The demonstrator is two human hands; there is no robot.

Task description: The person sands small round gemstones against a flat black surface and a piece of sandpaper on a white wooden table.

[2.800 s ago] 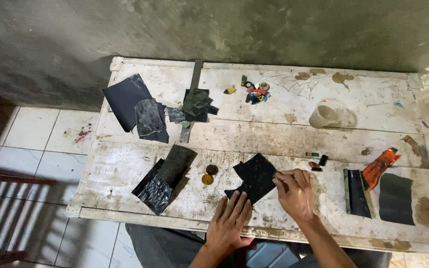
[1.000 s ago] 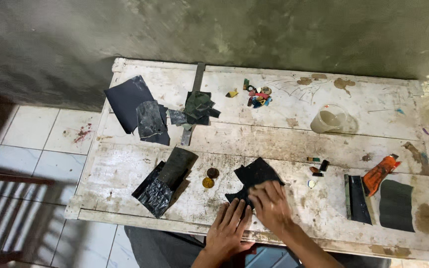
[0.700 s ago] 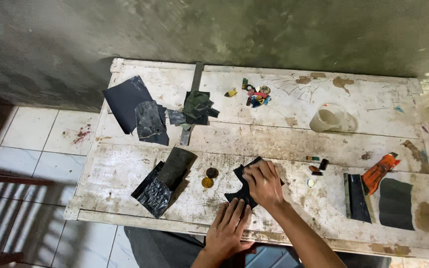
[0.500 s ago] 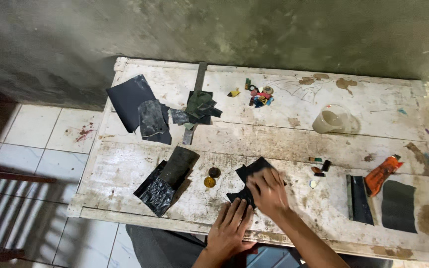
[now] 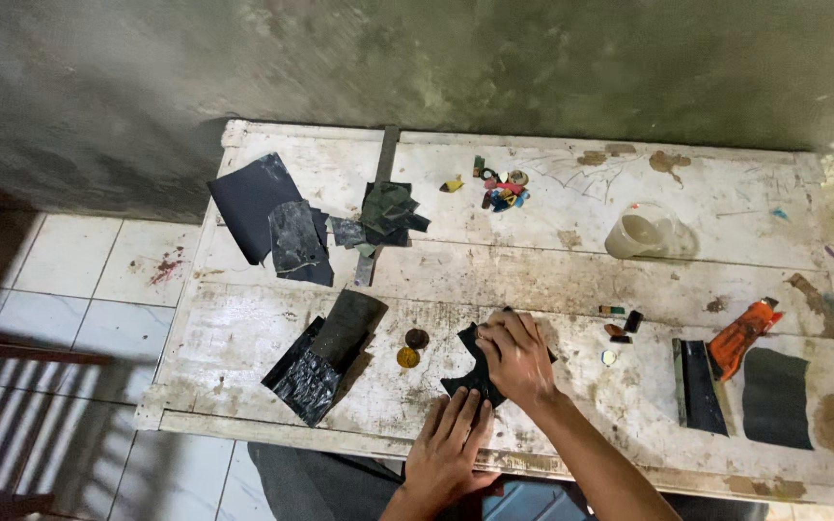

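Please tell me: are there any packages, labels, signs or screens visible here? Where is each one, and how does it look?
None can be made out. The worn white table carries only dark sheets, small coloured bits and a pale cup, none with a readable label.

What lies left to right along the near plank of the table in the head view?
Dark folded sheets → two round discs → black sheet under both hands → small coloured bits → orange cutter → dark rectangular sheet.

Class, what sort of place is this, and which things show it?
Probably a rough home craft workbench: a stained white wooden table against a mouldy concrete wall, strewn with dark sandpaper-like sheets and an orange-handled scraper.
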